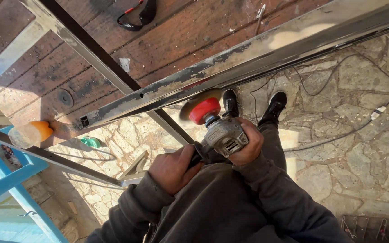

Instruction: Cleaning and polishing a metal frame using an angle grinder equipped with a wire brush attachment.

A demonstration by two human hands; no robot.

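While both your hands clamp the grinder point(223, 135), left hand point(173, 168) on its side handle, right hand point(247, 146) steadies its body so the disc point(202, 108) meets the bar point(248, 60) edge.

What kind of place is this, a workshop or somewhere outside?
Probably an outdoor work yard: sunlit stone paving underfoot, a worn wooden workbench holding a long metal bar, and an angle grinder gripped in both hands.

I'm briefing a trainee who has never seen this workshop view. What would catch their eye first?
The angle grinder at centre, gripped by both hands, its red-backed disc pressed against the edge of the long shiny metal bar running across the wooden table. Then the orange-tipped bottle at the left, and the cable over the stone floor.
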